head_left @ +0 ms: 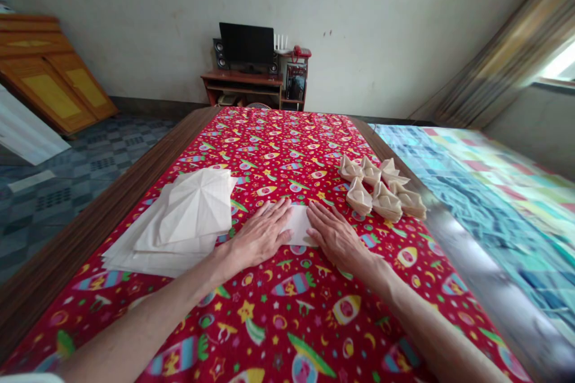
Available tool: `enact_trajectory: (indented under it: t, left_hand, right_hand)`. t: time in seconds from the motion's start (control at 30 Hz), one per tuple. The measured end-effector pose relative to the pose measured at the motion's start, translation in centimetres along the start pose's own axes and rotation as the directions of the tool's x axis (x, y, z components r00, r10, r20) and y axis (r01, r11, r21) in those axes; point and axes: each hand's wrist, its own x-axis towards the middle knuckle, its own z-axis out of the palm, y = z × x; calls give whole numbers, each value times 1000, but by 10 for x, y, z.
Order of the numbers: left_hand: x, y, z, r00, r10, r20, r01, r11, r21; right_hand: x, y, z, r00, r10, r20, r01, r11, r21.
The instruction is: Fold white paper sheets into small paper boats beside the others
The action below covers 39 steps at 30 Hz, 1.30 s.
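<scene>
A small folded piece of white paper [298, 225] lies flat on the red patterned cloth [287, 317]. My left hand [265, 232] rests flat over its left end, fingers stretched out. Over the right end lies my right hand [333, 233], palm down with its fingers extended. Only the middle of the paper shows; both ends are hidden under the hands. Left of my left hand is a stack of creased off-white sheets [193, 206]. Several folded boat-like paper pieces [381, 188] stand grouped beyond my right hand, to the right.
The cloth covers a table with a brown wooden edge [58, 275]. A bed with a blue checked cover [476, 203] adjoins on the right. A desk [242, 81] with a monitor [248, 45] and a red telephone [302, 51] stands at the far wall. A wooden cabinet [58, 81] is at left.
</scene>
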Motion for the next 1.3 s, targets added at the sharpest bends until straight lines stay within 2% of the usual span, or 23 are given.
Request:
enact_trajectory:
  t: [0.13,0.27,0.33,0.4,0.5,0.6,0.73,1.0,1.2,1.3]
  left_hand:
    - [-18,-15,-1,998,-53,-22,53,998,42]
    - [-27,-20,0,995,-73,-74,75,997,14]
    - [-27,-19,0,992,-80,-100,78,997,-24]
    - [-25,-18,0,989,-84,-126,77,995,-62]
    - [-23,-20,0,982,-82,-167,64,992,-108]
    - [-25,-22,1,977,-63,-206,34,990,-138]
    - [-31,-23,0,979,-9,-202,-20,990,-140]
    - [-34,-19,-3,988,41,-148,-59,991,-118]
    - [-31,-20,-4,980,33,-196,-69,982,-177]
    - [-29,-26,-7,970,-33,-241,-34,962,-270]
  right_hand:
    - [3,5,0,1000,20,-19,-20,1000,1]
    - [2,-16,0,990,65,-125,-71,997,-42]
    - [0,-34,2,987,-29,-160,18,998,-66]
    - [-1,-51,4,977,-182,-112,178,983,-51]
    - [0,-63,4,961,-259,-94,253,964,-80]
    - [2,-61,1,953,-298,-51,290,949,-124]
    - [4,-57,-4,953,-303,-26,296,945,-142]
    - [9,-63,-4,974,-226,-14,219,956,-195]
    - [12,-58,1,975,-209,-81,186,957,-223]
    - [11,-52,-2,965,-180,-190,167,983,-83]
